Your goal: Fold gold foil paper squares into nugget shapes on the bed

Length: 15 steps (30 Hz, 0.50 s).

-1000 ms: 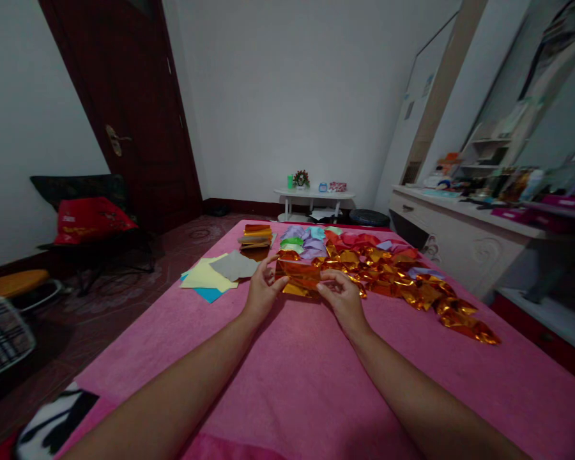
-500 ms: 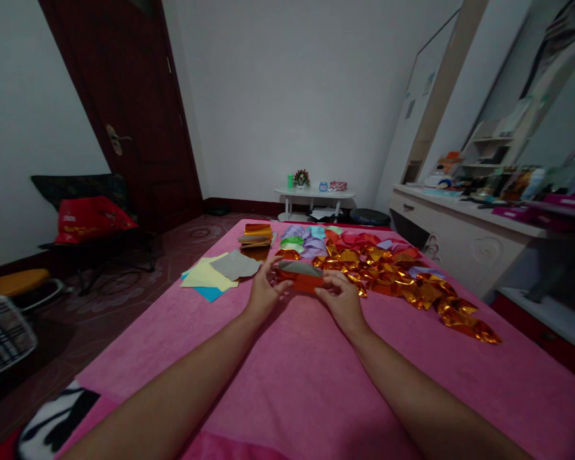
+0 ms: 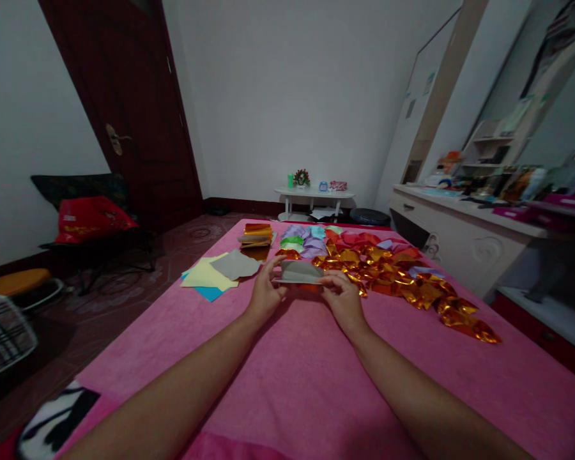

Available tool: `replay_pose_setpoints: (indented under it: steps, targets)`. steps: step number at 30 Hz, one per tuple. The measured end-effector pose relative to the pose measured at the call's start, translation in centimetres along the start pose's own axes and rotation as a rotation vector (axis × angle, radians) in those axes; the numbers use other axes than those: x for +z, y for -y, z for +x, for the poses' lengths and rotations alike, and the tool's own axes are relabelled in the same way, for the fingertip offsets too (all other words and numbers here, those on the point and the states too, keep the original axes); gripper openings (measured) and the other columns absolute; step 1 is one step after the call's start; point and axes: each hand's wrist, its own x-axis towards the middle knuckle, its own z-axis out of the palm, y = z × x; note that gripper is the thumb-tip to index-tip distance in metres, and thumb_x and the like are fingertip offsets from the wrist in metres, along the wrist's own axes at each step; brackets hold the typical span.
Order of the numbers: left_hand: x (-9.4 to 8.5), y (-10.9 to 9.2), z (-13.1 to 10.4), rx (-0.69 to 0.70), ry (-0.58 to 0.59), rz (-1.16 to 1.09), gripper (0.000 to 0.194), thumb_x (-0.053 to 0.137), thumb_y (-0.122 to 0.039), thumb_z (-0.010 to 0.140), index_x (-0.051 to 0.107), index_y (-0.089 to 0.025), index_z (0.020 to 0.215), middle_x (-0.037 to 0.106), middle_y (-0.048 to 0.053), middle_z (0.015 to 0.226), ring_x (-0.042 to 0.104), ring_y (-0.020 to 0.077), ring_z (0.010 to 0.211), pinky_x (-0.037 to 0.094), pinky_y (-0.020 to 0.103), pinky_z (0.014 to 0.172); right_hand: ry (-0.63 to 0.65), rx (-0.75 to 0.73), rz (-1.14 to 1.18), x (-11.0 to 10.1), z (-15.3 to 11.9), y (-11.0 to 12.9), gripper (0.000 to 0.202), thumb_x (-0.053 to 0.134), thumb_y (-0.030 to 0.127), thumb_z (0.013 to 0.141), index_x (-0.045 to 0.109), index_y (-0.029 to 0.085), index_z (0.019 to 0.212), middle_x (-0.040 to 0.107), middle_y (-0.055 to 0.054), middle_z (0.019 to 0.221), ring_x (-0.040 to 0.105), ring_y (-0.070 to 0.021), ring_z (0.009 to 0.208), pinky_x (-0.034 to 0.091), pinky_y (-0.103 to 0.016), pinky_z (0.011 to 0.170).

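A sheet of foil paper (image 3: pixel 301 273), grey on the face toward me and orange along its lower edge, is held up just above the pink cover. My left hand (image 3: pixel 267 289) pinches its left end between thumb and fingers. The right end is pinched by my right hand (image 3: pixel 340 294). Beyond the hands lie crumpled or folded orange foil pieces (image 3: pixel 383 271) and folded purple pieces (image 3: pixel 314 247). Left of my left hand rest a grey sheet (image 3: pixel 234 264), a yellow sheet (image 3: pixel 206 275) and a blue sheet (image 3: pixel 211 293).
The pink cover (image 3: pixel 287 370) spreads under everything. A stack of orange foil sheets (image 3: pixel 257 235) lies at its far left. Behind stands a low white table (image 3: pixel 315 192); a dresser (image 3: pixel 460 220) is at right, and a chair with a red bag (image 3: pixel 93 219) at left.
The paper's orange front panel has tipped out of sight, so more of the grey face shows and only a thin orange strip stays below. Both hands keep their places.
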Motion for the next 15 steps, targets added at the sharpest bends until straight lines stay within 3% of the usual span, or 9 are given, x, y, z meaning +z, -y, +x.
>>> replay_pose_setpoints:
  steps: [4,15]
  targets:
    - [-0.07,-0.29,-0.07,0.035,0.001,-0.063,0.067,0.073,-0.016,0.065,0.047,-0.026,0.126,0.049,0.009,0.127,0.061,0.0177,0.095,0.055,0.033,0.079,-0.038,0.04,0.014,-0.07,0.18,0.1,0.011,0.064,0.026,0.07,0.068,0.018,0.076,0.063,-0.005,0.088,0.058,-0.0198,0.081,0.045,-0.032,0.075]
    - [0.04,-0.07,0.0,-0.039,-0.021,-0.051,0.059,0.073,-0.015,0.065,0.051,-0.021,0.119,0.053,0.011,0.125,0.061,0.0201,0.096,0.057,0.034,0.074,-0.013,0.051,0.037,-0.16,0.2,0.09,0.012,0.064,0.029,0.07,0.068,0.019,0.076,0.065,-0.004,0.085,0.058,-0.0198,0.078,0.045,-0.032,0.072]
